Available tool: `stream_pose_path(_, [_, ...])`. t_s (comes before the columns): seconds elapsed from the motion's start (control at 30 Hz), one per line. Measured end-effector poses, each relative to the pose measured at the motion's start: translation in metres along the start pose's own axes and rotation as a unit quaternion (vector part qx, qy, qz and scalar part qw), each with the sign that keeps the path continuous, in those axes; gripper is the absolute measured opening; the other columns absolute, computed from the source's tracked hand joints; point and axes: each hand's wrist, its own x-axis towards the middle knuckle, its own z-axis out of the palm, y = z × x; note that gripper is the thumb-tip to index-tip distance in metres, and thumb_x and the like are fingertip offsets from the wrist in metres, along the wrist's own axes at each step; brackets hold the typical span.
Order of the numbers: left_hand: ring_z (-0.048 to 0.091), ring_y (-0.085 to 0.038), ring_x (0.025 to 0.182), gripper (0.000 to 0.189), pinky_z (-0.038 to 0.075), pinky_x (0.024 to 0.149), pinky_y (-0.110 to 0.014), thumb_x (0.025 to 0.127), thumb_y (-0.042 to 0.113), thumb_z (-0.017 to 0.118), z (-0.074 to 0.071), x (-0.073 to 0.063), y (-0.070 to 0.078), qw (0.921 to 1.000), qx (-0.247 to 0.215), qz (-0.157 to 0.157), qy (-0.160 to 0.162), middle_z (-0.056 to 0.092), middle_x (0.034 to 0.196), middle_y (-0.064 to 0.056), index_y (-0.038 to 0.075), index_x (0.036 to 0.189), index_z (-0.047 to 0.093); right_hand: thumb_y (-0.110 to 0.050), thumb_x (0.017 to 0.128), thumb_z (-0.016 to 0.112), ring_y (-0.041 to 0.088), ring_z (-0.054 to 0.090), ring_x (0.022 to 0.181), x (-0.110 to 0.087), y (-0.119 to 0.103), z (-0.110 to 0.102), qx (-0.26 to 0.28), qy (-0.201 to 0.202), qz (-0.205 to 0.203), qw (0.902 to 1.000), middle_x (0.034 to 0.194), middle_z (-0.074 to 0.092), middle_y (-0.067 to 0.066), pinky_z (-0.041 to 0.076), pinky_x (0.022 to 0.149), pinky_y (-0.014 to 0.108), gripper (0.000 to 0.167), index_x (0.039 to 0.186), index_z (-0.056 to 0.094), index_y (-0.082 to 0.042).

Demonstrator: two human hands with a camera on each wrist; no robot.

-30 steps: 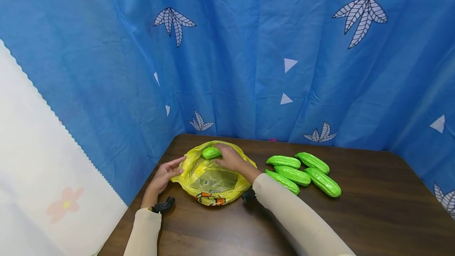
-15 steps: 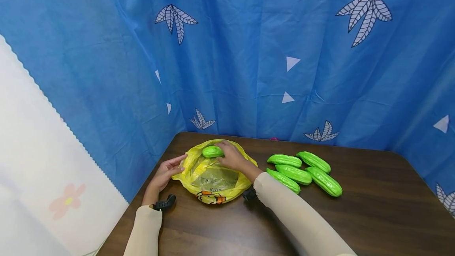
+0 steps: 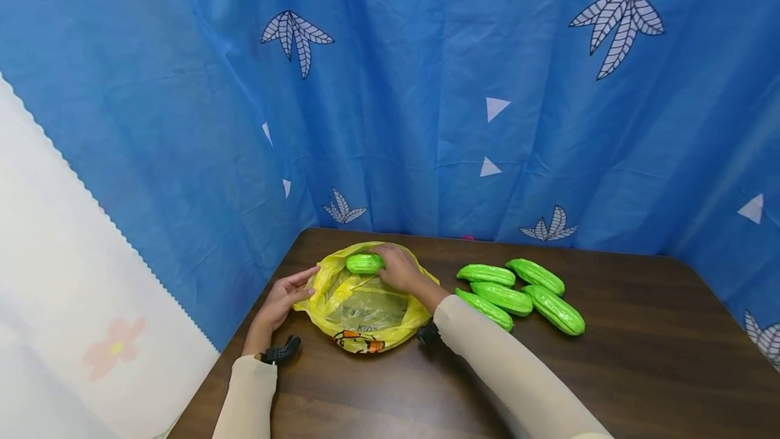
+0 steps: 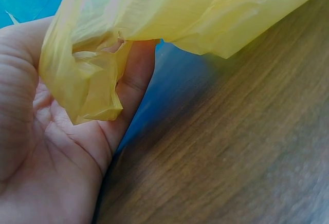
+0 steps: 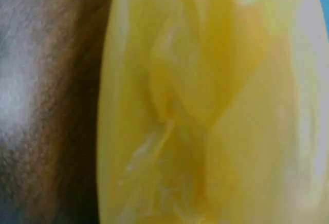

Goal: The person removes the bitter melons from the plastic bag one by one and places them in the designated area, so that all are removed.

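A yellow plastic bag (image 3: 325, 280) lies on the table with its mouth spread wide and print on its near side. My left hand (image 3: 286, 300) holds the bag's left rim between thumb and fingers; in the left wrist view the crumpled edge hangs over the palm (image 4: 61, 147). Inside the far part of the mouth, my right hand (image 3: 402, 269) grips one end of a glossy green bitter gourd (image 3: 363, 263), which lies sideways. Its fingertips are partly hidden. The right wrist view is filled by the bag's yellow side (image 5: 195, 106), which hides the hand.
Several more green bitter gourds (image 3: 502, 298) lie in a cluster on the dark wooden table (image 3: 646, 344), right of the bag. A blue patterned curtain (image 3: 390, 100) hangs behind the table, and a white cloth (image 3: 55, 256) hangs at the left.
The bitter gourd has turned slightly to lie more level inside the bag, and more of it shows. My right hand has shifted a little to the right; my left hand stays at the rim.
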Motion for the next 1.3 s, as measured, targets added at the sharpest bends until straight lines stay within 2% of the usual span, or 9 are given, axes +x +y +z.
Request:
stream_pose_path(0.17, [0.048, 0.002, 0.132, 0.055, 0.047, 0.099, -0.02, 0.096, -0.005, 0.064, -0.002, -0.001, -0.003, 1.0, -0.003, 0.006, -0.004, 0.035, 0.156, -0.029, -0.009, 0.147, 0.045, -0.016, 0.094, 0.074, 0.025, 0.052, 0.134, 0.001, 0.0, 0.003, -0.015, -0.016, 0.035, 0.9992, 0.146, 0.057, 0.006, 0.047, 0.106, 0.042, 0.056, 0.147, 0.055, -0.013])
stream_pose_path(0.33, [0.051, 0.001, 0.129, 0.055, 0.049, 0.097, -0.021, 0.096, -0.004, 0.064, 0.0, 0.0, -0.002, 0.9999, -0.008, 0.004, -0.008, 0.035, 0.156, -0.03, -0.009, 0.148, 0.045, -0.017, 0.093, 0.075, 0.025, 0.053, 0.133, -0.001, 0.001, 0.003, -0.022, -0.018, 0.042, 0.9987, 0.144, 0.059, 0.005, 0.046, 0.106, 0.042, 0.057, 0.147, 0.056, -0.013])
stream_pose_path(0.67, [0.05, 0.002, 0.13, 0.055, 0.049, 0.097, -0.021, 0.096, -0.005, 0.063, 0.0, 0.0, -0.003, 0.9999, -0.008, 0.002, -0.008, 0.035, 0.156, -0.029, -0.01, 0.148, 0.044, -0.023, 0.092, 0.078, 0.024, 0.06, 0.125, -0.004, 0.003, 0.001, 0.001, -0.017, 0.005, 0.9998, 0.136, 0.065, 0.007, 0.05, 0.102, 0.038, 0.051, 0.139, 0.062, -0.01])
stream_pose_path(0.93, [0.052, 0.0, 0.129, 0.056, 0.05, 0.097, -0.022, 0.096, -0.002, 0.065, 0.002, 0.002, -0.001, 0.9999, -0.011, -0.01, -0.003, 0.036, 0.157, -0.026, -0.007, 0.148, 0.046, -0.026, 0.09, 0.079, 0.021, 0.066, 0.109, -0.009, 0.0, -0.007, 0.005, 0.005, -0.017, 0.9998, 0.126, 0.07, 0.007, 0.055, 0.089, 0.036, 0.049, 0.135, 0.066, -0.009])
stream_pose_path(1.17, [0.048, 0.003, 0.131, 0.056, 0.048, 0.098, -0.02, 0.096, -0.003, 0.065, 0.001, 0.003, -0.002, 1.0, -0.006, -0.008, -0.003, 0.035, 0.157, -0.027, -0.008, 0.148, 0.046, -0.025, 0.09, 0.08, 0.022, 0.065, 0.115, -0.019, -0.008, -0.018, 0.01, 0.012, -0.037, 0.9992, 0.128, 0.069, 0.007, 0.053, 0.094, 0.037, 0.049, 0.134, 0.066, -0.008])
stream_pose_path(1.3, [0.049, 0.003, 0.13, 0.056, 0.049, 0.097, -0.02, 0.096, -0.002, 0.065, 0.0, 0.002, 0.0, 1.0, -0.005, -0.008, -0.002, 0.035, 0.157, -0.027, -0.008, 0.148, 0.045, -0.023, 0.089, 0.08, 0.023, 0.065, 0.115, -0.024, -0.014, -0.023, 0.016, 0.02, -0.054, 0.9982, 0.13, 0.067, 0.008, 0.055, 0.092, 0.038, 0.049, 0.134, 0.066, -0.009])
